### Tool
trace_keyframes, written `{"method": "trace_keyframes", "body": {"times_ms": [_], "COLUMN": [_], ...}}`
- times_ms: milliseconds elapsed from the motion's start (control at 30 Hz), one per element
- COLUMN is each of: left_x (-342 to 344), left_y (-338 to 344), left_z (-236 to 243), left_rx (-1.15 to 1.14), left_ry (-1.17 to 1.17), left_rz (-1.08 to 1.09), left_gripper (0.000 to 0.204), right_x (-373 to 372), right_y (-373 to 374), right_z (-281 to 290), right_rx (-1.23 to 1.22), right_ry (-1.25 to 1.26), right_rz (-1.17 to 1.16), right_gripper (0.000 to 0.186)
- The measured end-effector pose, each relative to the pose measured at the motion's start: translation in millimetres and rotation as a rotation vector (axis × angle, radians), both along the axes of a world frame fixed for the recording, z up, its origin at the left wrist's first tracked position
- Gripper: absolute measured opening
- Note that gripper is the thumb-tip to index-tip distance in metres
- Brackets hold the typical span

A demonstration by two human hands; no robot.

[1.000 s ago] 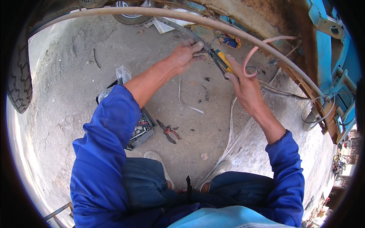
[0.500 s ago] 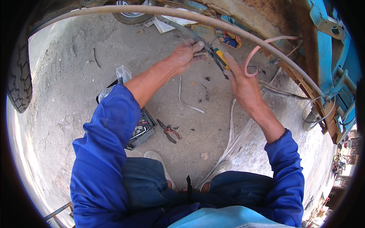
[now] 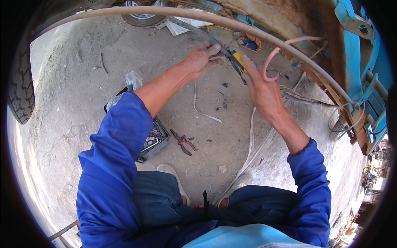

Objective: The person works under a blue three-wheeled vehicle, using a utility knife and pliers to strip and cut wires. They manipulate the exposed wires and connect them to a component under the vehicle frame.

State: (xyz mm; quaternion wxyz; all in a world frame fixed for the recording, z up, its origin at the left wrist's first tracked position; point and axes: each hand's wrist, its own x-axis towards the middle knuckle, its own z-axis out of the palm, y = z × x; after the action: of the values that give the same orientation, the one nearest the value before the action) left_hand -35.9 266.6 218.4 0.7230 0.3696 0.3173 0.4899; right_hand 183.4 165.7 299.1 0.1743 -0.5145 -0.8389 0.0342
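My left hand [image 3: 201,60] is closed, thumb and fingers pinching a dark cable sleeve [image 3: 187,26] that slants down from the far vehicle side. Just right of it, my right hand [image 3: 264,87] is wrapped round a yellow-and-black handled tool [image 3: 237,60], whose exact kind I cannot make out. The tool lies against the sleeve and dark wires close to my left fingertips. Its working end is partly hidden. A pink hose [image 3: 269,62] curls down beside my right hand.
Red-handled pliers [image 3: 183,143] lie on the ground beside an open black toolbox [image 3: 164,142], partly behind my left sleeve. A long brown pipe [image 3: 182,12] arcs across the far side. Rusty blue vehicle frame [image 3: 353,62] stands at right, and a tyre [image 3: 20,82] at far left.
My right hand and the yellow-and-black tool have shifted very slightly left and away from me. My left hand keeps its pinch on the cable sleeve.
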Motion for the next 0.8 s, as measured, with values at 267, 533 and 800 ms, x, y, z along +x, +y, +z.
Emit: {"method": "trace_keyframes", "body": {"times_ms": [267, 533, 800], "left_x": [-0.3, -0.9, -0.4], "left_y": [0.2, -1.1, -4.8], "left_z": [-3.3, -2.9, -0.8], "left_rx": [0.002, 0.01, -0.002], "left_ry": [0.015, 0.041, 0.033], "left_rz": [0.004, -0.008, 0.005], "left_gripper": [0.013, 0.015, 0.017], "right_x": [-0.1, 0.7, -0.6], "right_y": [1.6, -2.8, -9.7], "right_z": [0.9, 7.1, 13.8], "right_rx": [0.063, 0.045, 0.004], "right_ry": [-0.079, -0.082, -0.039], "right_rz": [0.06, 0.078, 0.045], "right_gripper": [0.057, 0.062, 0.052]}}
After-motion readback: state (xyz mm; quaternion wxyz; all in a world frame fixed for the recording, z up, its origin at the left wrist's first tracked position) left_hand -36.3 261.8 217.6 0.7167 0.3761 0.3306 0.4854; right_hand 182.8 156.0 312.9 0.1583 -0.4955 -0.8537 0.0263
